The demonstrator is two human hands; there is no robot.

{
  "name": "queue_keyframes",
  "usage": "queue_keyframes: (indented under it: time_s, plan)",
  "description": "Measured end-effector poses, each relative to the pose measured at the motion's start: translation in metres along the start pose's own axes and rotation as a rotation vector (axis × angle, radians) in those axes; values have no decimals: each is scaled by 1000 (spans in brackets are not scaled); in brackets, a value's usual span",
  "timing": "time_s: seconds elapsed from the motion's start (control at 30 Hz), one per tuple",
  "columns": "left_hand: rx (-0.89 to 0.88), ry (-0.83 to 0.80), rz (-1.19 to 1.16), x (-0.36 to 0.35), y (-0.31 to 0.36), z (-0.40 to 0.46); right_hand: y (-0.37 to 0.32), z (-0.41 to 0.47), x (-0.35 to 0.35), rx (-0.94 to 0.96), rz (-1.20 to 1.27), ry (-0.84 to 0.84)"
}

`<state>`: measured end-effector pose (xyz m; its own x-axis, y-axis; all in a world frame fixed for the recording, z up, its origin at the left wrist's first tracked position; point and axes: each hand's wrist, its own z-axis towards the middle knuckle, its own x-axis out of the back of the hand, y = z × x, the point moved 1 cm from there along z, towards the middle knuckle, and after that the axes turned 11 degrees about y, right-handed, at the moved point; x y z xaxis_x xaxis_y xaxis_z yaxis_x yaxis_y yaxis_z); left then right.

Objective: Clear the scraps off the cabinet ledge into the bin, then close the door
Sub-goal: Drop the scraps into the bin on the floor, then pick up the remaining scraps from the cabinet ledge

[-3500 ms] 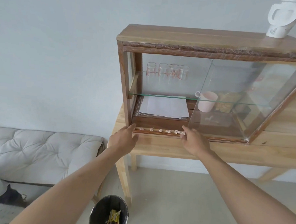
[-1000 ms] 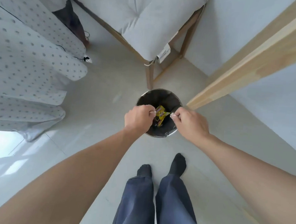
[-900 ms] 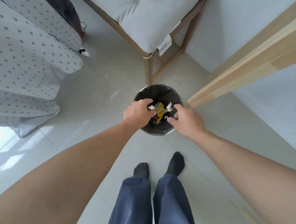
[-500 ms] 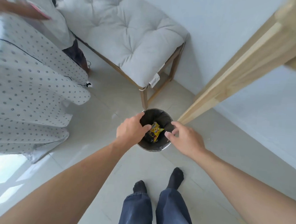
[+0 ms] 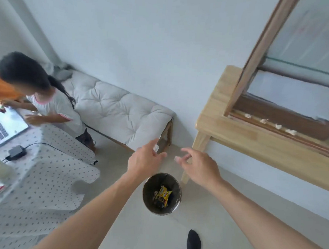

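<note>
The left hand (image 5: 145, 160) and right hand (image 5: 200, 168) hang above the bin (image 5: 162, 194) at lower middle, fingers spread and holding nothing. Half a second ago they were lower, right at the bin's rim. Four scraps (image 5: 269, 123) sit on the ledge (image 5: 278, 131) at the right, on the table (image 5: 255, 141). They look tiny, light and crumbly, so I think a soft pinch from above works best.
</note>
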<state>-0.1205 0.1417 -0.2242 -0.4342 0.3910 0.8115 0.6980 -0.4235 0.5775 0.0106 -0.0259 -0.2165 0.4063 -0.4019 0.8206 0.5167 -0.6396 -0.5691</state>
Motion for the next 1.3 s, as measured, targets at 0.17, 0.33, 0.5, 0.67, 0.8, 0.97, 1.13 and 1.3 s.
queue_keyframes:
  time_s: [0.17, 0.33, 0.5, 0.67, 0.8, 0.97, 1.13, 1.3]
  plan:
    - [-177, 21, -30, 34, 70, 18, -5, 4, 76, -44, 58, 137]
    - [-314, 38, -31, 46, 141, 26, 4, 4, 139, -86, 57, 257]
    - [-434, 10, -29, 33, 205, 17, 34, -6, 189, -167, 58, 365]
    - [-520, -38, 2, 2, 251, 9, 78, -16, 223, -263, 72, 434]
    - [-536, -64, 1, -29, 272, 8, 108, -19, 235, -309, 78, 461]
    - [-487, -54, 38, -54, 281, 18, 134, -16, 236, -350, 79, 447]
    - [-464, 0, 109, -65, 282, 28, 148, -8, 235, -363, 52, 409]
    - [-481, 59, 111, -70, 282, 33, 152, 4, 231, -344, -12, 377]
